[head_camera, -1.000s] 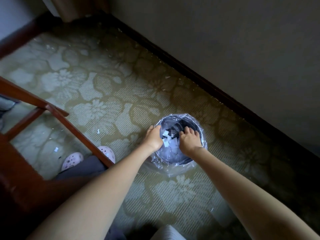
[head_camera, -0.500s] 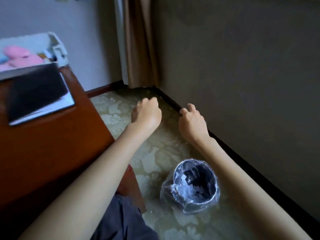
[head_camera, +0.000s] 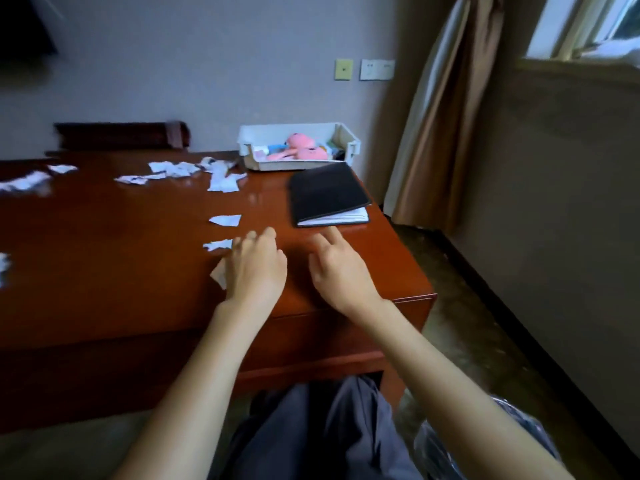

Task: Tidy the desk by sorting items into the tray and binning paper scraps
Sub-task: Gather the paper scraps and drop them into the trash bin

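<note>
The table carries the tray at its far right corner. Left hand and right hand hover empty, fingers loosely spread. Paper scraps lie scattered nearby. Recommended: rake the nearest together, then pinch the pile.

A lived-in private room, either a hotel room or a home bedroom, with a writing desk set by the window.

A glossy red-brown wooden desk stands against a plain grey wall, with the dark top rail of a chair behind it. A tan curtain hangs in the corner beside a high window. Two wall plates sit above the desk. Patterned carpet meets a dark skirting board. On the desk are a white tray of small belongings, a black notebook and torn paper scraps. A plastic-lined bin stands on the floor.
</note>
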A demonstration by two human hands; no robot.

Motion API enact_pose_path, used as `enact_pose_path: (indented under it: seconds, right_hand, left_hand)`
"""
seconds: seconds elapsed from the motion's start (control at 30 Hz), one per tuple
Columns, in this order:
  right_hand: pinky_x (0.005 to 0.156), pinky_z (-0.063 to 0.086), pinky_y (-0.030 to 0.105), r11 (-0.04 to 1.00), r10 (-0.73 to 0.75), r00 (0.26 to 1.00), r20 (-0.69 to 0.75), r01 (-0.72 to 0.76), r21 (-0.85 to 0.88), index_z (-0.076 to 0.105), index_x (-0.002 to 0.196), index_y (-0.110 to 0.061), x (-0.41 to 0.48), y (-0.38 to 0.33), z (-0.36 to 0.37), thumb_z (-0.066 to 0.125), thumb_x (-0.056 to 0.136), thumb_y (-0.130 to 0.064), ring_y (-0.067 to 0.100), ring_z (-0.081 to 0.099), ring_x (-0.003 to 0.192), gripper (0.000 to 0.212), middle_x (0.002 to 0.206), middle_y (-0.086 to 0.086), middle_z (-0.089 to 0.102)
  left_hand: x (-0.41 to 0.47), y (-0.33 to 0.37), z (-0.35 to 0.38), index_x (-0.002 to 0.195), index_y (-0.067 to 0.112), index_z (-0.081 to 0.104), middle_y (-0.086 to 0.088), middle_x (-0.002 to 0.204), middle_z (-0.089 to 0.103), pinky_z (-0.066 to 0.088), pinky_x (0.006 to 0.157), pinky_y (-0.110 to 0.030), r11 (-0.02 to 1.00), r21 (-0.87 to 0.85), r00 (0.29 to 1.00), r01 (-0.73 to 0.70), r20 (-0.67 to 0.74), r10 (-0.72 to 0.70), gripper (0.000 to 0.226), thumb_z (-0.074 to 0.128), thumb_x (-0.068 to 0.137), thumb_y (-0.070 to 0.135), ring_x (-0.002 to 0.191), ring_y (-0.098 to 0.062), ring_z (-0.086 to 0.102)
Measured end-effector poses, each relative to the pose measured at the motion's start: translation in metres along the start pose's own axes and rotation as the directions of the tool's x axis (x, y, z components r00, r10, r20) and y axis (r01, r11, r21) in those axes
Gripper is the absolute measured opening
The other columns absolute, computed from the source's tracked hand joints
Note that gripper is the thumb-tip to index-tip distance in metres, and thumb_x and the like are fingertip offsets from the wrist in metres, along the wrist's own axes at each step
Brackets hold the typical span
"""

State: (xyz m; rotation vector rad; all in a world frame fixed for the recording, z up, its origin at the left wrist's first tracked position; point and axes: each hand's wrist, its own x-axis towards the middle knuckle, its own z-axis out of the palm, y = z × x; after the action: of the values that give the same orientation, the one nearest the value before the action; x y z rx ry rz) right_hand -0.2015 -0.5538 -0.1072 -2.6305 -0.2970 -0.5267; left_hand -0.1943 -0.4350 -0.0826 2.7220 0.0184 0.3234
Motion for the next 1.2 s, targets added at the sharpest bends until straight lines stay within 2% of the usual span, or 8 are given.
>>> enact_pose_path:
  seconds: [0.17,0.37,0.5,0.63,0.8,0.93,1.07,1.2]
  right_hand:
    - [0.092,0.044,0.041,0.993,-0.079,0.990,0.120,0.067,0.102,0.046,0.126,-0.005,0.031,-0.042,0.038,0.043,0.092,-0.005,0.035,0.048,0.115,0.035,0.125,0.015,0.047]
    - [0.096,0.040,0.038,0.989,0.089,0.988,0.124,-0.103,0.107,0.038,0.134,-0.003,0.072,-0.050,0.054,0.043,0.090,-0.001,0.035,0.046,0.119,0.044,0.131,0.017,0.044]
    - [0.091,0.044,0.037,0.985,0.156,0.976,0.149,-0.165,0.053,0.045,0.126,-0.003,0.104,-0.047,0.062,0.045,0.092,-0.004,0.035,0.051,0.111,0.034,0.126,0.016,0.045]
    - [0.095,0.043,0.038,0.980,0.194,0.965,0.178,-0.198,0.009,0.046,0.127,-0.003,0.141,-0.048,0.075,0.042,0.093,-0.004,0.035,0.050,0.114,0.034,0.129,0.017,0.045]
    - [0.099,0.041,0.039,0.982,0.176,0.967,0.186,-0.184,0.028,0.048,0.130,-0.007,0.198,-0.052,0.104,0.039,0.095,-0.007,0.031,0.046,0.119,0.036,0.132,0.014,0.045]
    - [0.108,0.032,0.038,0.998,0.035,0.962,0.271,-0.045,0.031,0.038,0.138,-0.008,0.243,-0.063,0.126,0.040,0.096,-0.015,0.030,0.032,0.134,0.042,0.147,0.013,0.034]
    - [0.116,0.018,0.034,0.996,-0.077,0.955,0.288,0.060,0.068,0.030,0.143,-0.009,0.298,-0.074,0.146,0.037,0.099,-0.019,0.028,0.017,0.144,0.046,0.154,0.012,0.022]
    - [0.119,0.004,0.041,0.999,-0.032,0.931,0.365,0.034,-0.001,0.016,0.149,-0.021,0.352,-0.068,0.170,0.026,0.101,-0.033,0.023,-0.003,0.147,0.051,0.159,0.005,0.002]
  left_hand:
    - [0.018,-0.062,-0.001,0.146,0.016,0.023,-0.017,0.151,0.025,0.029,0.110,-0.043,0.997,0.072,0.999,0.037,0.013,-0.038,0.062,0.050,0.092,0.033,0.143,-0.032,0.015]
    - [0.063,-0.087,0.014,0.149,0.031,-0.002,-0.010,0.158,-0.014,0.004,0.119,-0.048,0.994,0.080,0.972,-0.069,0.229,0.049,0.066,0.034,0.096,0.046,0.146,-0.027,-0.017]
    - [0.094,-0.089,0.019,0.149,0.031,0.011,-0.004,0.160,0.000,-0.002,0.119,-0.045,0.987,0.071,0.947,-0.144,0.300,0.117,0.057,0.030,0.096,0.044,0.148,-0.021,-0.006]
    - [0.128,-0.108,0.022,0.144,0.025,0.033,-0.005,0.155,0.023,0.008,0.119,-0.041,0.991,0.051,0.972,-0.126,0.204,0.114,0.046,0.029,0.099,0.034,0.146,-0.022,0.015]
    - [0.176,-0.145,0.018,0.143,0.022,0.035,-0.008,0.151,0.034,0.020,0.118,-0.041,0.987,0.159,0.994,-0.016,0.113,-0.003,0.045,0.029,0.100,0.032,0.141,-0.025,0.028]
    - [0.212,-0.170,0.014,0.144,0.021,0.033,-0.010,0.148,0.036,0.022,0.117,-0.042,0.987,0.162,0.998,0.021,0.062,-0.031,0.046,0.029,0.100,0.031,0.138,-0.027,0.033]
    - [0.259,-0.189,0.004,0.140,0.016,0.038,-0.013,0.145,0.040,0.021,0.114,-0.041,0.996,0.076,0.991,0.050,-0.131,-0.040,0.045,0.031,0.098,0.028,0.137,-0.028,0.032]
    - [0.319,-0.207,-0.004,0.147,0.025,0.025,-0.008,0.158,0.012,0.004,0.118,-0.047,0.993,0.045,0.994,0.105,-0.021,-0.104,0.048,0.026,0.100,0.033,0.147,-0.026,0.001]
